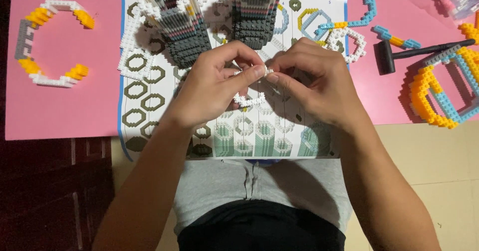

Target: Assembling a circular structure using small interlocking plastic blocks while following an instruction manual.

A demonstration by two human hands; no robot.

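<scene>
A pink sheet-like work mat (65, 101) is shown as the base surface. On it, a printed paper instruction sheet with a blue border and rows of hexagonal ring diagrams (149, 106) is spread; all places below are given relative to this sheet.

At the sheet's far edge, two tall tower-like stacks of small studded plastic bricks, grey at the base and striped above (209, 16), are seen standing, judged to be largely built. Right of the sheet, a hollow hexagonal frame of orange and light-blue bricks (439, 96) is laid flat. Left of the sheet, a broken ring of white, yellow and grey bricks (45, 44) is placed, open on one side and so judged unfinished. Between the sheet and the orange frame, a small black plastic mallet (399, 55) is laid. At the sheet's upper right corner, thin white and blue-and-yellow ring outlines (344, 36) are gathered, partly overlapping it.

Over the sheet's centre, a small curved chain of white studded bricks (249, 100) is held above the paper. The left hand (209, 89) is closed, thumb and forefinger pinched on the chain's upper end; the right hand (319, 84) is likewise curled, fingertips (273, 77) pressed to the same end. The white ring is judged only partly closed; several loose sections remain unjoined to the towers.
</scene>
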